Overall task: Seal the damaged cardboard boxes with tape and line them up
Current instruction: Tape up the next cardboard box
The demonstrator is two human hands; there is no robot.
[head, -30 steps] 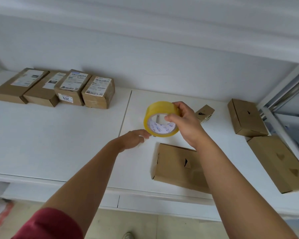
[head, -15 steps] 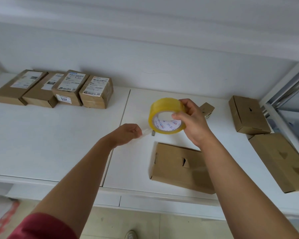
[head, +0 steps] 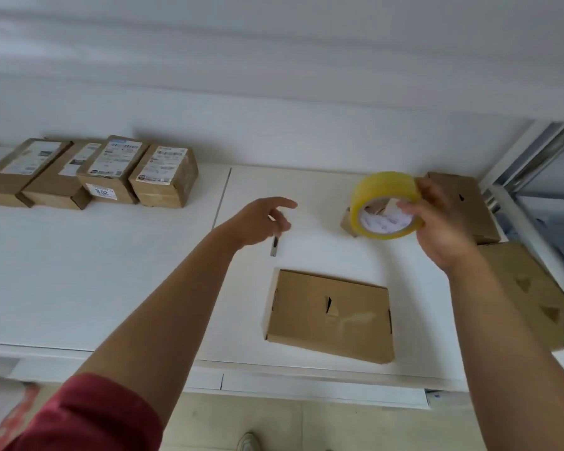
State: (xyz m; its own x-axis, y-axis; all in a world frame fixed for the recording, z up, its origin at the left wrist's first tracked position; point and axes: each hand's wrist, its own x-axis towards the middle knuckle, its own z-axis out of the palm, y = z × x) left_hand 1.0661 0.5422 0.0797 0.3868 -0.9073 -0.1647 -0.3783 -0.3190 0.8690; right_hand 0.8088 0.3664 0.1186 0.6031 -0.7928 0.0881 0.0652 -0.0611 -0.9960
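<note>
Our hands have drawn apart. A second ago the left hand [head: 261,219] was pinching at the tape's edge right beside the yellow tape roll [head: 386,206]; now it hangs well to the left of it, fingers loosely spread over a small grey tool [head: 275,247] lying on the bench [head: 111,271]. The right hand [head: 443,222], gripping the roll, has carried it rightward toward the far boxes. No strip of tape shows between our hands now.

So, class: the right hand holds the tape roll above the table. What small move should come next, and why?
Probably bring the left hand back to the tape roll that the right hand grips and pinch the free end: the flat box below shows an open tear.
</note>
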